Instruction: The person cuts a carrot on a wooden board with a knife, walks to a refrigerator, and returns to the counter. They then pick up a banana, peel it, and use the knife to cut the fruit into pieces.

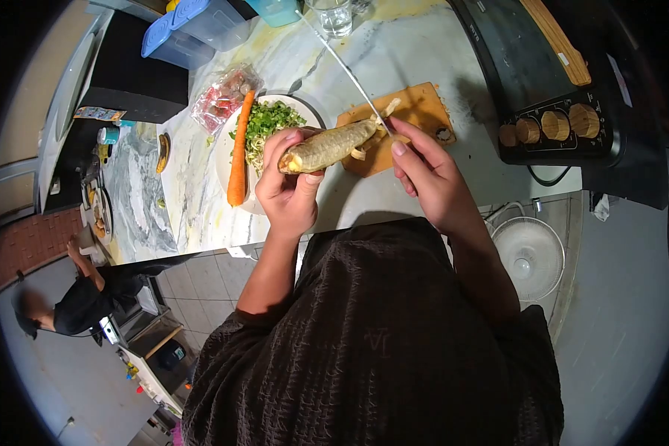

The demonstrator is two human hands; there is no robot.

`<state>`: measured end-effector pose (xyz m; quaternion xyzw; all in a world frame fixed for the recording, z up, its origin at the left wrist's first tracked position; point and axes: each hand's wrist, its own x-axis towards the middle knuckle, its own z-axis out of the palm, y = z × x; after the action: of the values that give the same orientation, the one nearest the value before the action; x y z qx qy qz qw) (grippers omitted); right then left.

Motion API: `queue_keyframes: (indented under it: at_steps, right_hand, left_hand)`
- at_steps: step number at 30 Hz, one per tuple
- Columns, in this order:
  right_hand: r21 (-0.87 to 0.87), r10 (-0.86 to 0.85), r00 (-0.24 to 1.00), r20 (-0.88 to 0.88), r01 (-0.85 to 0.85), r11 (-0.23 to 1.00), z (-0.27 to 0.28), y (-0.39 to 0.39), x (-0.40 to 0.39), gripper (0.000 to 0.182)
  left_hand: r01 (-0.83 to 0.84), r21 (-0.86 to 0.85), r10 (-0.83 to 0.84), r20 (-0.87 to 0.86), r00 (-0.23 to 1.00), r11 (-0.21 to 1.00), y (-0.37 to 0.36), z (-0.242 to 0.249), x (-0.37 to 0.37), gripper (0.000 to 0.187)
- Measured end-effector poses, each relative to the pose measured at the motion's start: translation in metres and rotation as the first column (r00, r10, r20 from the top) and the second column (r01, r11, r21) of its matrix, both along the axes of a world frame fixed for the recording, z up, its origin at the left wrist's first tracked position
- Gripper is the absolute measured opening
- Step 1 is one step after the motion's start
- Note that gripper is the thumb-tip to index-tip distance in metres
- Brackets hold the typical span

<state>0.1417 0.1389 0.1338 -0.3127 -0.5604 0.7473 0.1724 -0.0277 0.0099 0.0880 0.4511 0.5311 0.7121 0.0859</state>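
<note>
My left hand (291, 195) is wrapped round a brownish, peeled-looking long piece of food (327, 149), which I cannot name for certain. Its blunt end shows yellow and orange near my thumb. Between the fingertips of my right hand (424, 167) is the end of a long, thin, pale tool (347, 70), which slants up and to the left. Thin peel strips (385, 115) hang at the food's far end, close to my right fingers. Below lies a wooden cutting board (424, 111). Beside my left hand, a carrot (238, 160) rests across a plate (223, 167) of chopped greens (275, 119).
Behind the plate are a plastic bag of red food (223, 97), blue-lidded containers (178, 44) and a glass (336, 18). A black appliance with wooden knobs (555, 125) stands at the right. Another person (78, 301) is at the far left.
</note>
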Motion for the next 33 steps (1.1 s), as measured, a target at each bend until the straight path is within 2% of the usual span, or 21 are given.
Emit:
queue_keyframes:
  at_steps: [1, 3, 5, 6, 8, 10, 13, 15, 16, 18, 21, 22, 24, 25, 26, 28, 29, 33]
  right_hand:
    - [0.000, 0.001, 1.000, 0.000, -0.001, 1.000, -0.001, 0.001, 0.001, 0.046]
    - [-0.141, -0.001, 1.000, -0.016, -0.001, 0.990, -0.002, 0.002, 0.003, 0.048]
    - [-0.153, -0.006, 1.000, -0.024, 0.003, 0.988, -0.001, 0.002, 0.002, 0.049]
    - [-0.163, -0.013, 0.999, -0.031, 0.008, 0.987, 0.000, 0.001, 0.002, 0.049]
    - [-0.165, -0.015, 1.000, -0.022, 0.011, 0.986, 0.003, 0.000, 0.003, 0.050]
    - [-0.168, -0.017, 1.000, -0.013, 0.014, 0.986, 0.005, 0.000, 0.004, 0.051]
    - [-0.173, -0.021, 0.999, -0.043, 0.013, 0.985, 0.009, 0.003, 0.007, 0.055]
    - [-0.099, -0.020, 0.998, 0.064, 0.026, 0.995, 0.016, 0.004, 0.008, 0.048]
    - [-0.100, -0.019, 0.998, 0.063, 0.025, 0.995, 0.015, 0.006, 0.010, 0.048]
    - [-0.086, -0.056, 0.997, 0.058, 0.061, 0.994, 0.011, 0.009, 0.013, 0.058]
    - [-0.019, -0.095, 0.992, 0.082, 0.097, 0.995, 0.012, 0.009, 0.011, 0.050]
    - [-0.020, -0.094, 0.992, 0.083, 0.096, 0.995, 0.011, 0.009, 0.011, 0.050]
    - [0.025, -0.088, 0.991, 0.098, 0.086, 0.996, 0.008, 0.009, 0.010, 0.051]
    - [0.024, -0.087, 0.991, 0.098, 0.085, 0.996, 0.007, 0.009, 0.010, 0.051]
    - [0.026, -0.084, 0.990, 0.114, 0.082, 0.996, 0.007, 0.008, 0.010, 0.051]
    - [0.029, -0.081, 0.988, 0.132, 0.078, 0.997, 0.004, 0.008, 0.011, 0.051]
    - [0.030, -0.079, 0.987, 0.141, 0.075, 0.997, 0.000, 0.009, 0.013, 0.052]
    - [0.023, -0.107, 0.984, 0.144, 0.104, 0.994, -0.007, 0.008, 0.012, 0.051]
  left_hand:
    - [0.008, 0.001, -0.008, 0.065, 0.998, 1.000, -0.001, -0.001, 0.000, 0.046]
    - [0.015, 0.003, -0.015, 0.130, 0.991, 1.000, -0.002, -0.002, 0.000, 0.046]
    - [0.027, 0.023, -0.032, 0.242, 0.970, 0.999, -0.002, -0.001, 0.001, 0.046]
    - [0.028, 0.022, -0.033, 0.243, 0.970, 0.999, -0.003, -0.002, 0.001, 0.046]
    - [0.170, 0.091, -0.192, 0.347, 0.918, 0.981, -0.005, -0.002, -0.001, 0.050]
    - [0.178, 0.087, -0.197, 0.359, 0.912, 0.980, -0.004, -0.001, -0.003, 0.050]
    - [0.170, 0.170, -0.231, 0.463, 0.856, 0.971, -0.001, 0.003, -0.004, 0.051]
    - [0.167, 0.184, -0.238, 0.505, 0.830, 0.969, 0.000, 0.008, -0.005, 0.050]
    - [0.162, 0.198, -0.246, 0.545, 0.802, 0.967, 0.000, 0.010, -0.006, 0.050]
    - [0.126, 0.169, -0.202, 0.581, 0.789, 0.977, 0.002, 0.013, -0.006, 0.048]
    - [0.204, 0.197, -0.281, 0.757, 0.590, 0.959, 0.005, 0.016, -0.009, 0.038]
    - [0.203, 0.196, -0.280, 0.758, 0.590, 0.959, 0.008, 0.015, -0.010, 0.038]
    - [0.258, 0.152, -0.248, 0.883, 0.399, 0.954, 0.011, 0.010, -0.011, 0.034]
    - [0.257, 0.107, -0.195, 0.917, 0.348, 0.960, 0.011, 0.008, -0.011, 0.033]
    - [0.257, 0.107, -0.195, 0.917, 0.348, 0.960, 0.012, 0.004, -0.012, 0.033]
    - [0.304, 0.069, -0.134, 0.971, 0.197, 0.950, 0.014, 0.001, -0.013, 0.038]
    - [0.302, 0.025, -0.099, 0.968, 0.229, 0.953, 0.015, 0.000, -0.009, 0.038]
    - [0.295, -0.022, -0.046, 0.974, 0.221, 0.955, 0.017, -0.002, -0.005, 0.038]
